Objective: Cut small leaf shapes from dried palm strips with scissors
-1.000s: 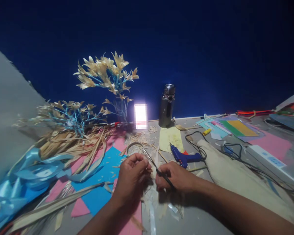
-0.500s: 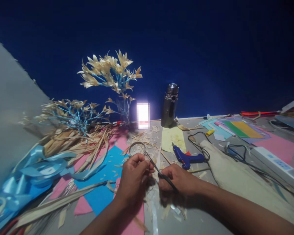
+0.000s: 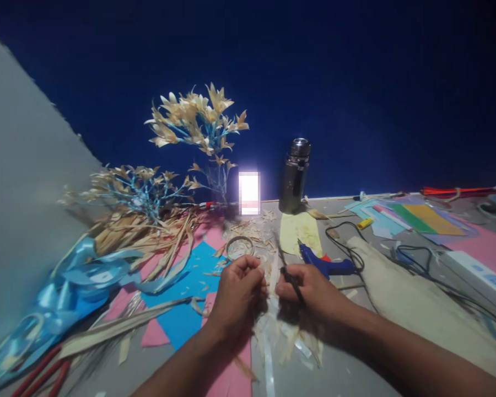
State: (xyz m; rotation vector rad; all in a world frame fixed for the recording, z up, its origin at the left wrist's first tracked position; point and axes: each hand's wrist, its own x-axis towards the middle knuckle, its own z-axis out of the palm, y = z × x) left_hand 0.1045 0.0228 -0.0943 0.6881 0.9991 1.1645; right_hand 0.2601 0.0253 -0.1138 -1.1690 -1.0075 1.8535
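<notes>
My right hand (image 3: 300, 286) is closed around the dark handles of a pair of scissors (image 3: 292, 284), whose blades point away from me. To its left, my left hand (image 3: 243, 284) is pinched, thumb against fingers; whatever small piece lies between them is too hidden to name. Just beyond my left hand lies a roll of tape (image 3: 240, 248). Pale scraps and shavings (image 3: 291, 336) are scattered on the table below and between my hands.
A blue glue gun (image 3: 328, 264) with its cord lies right of my hands, near a white power strip (image 3: 479, 275). Behind stand a flask (image 3: 294, 176), a bright light (image 3: 249, 193) and dried-petal flowers (image 3: 202, 118). Blue ribbon (image 3: 86, 275) and a blue sheet (image 3: 177, 292) lie left.
The scissors have moved away from my left fingertips, and their blades now point more straight ahead. My left hand keeps its pinch. The whole view has shifted slightly.
</notes>
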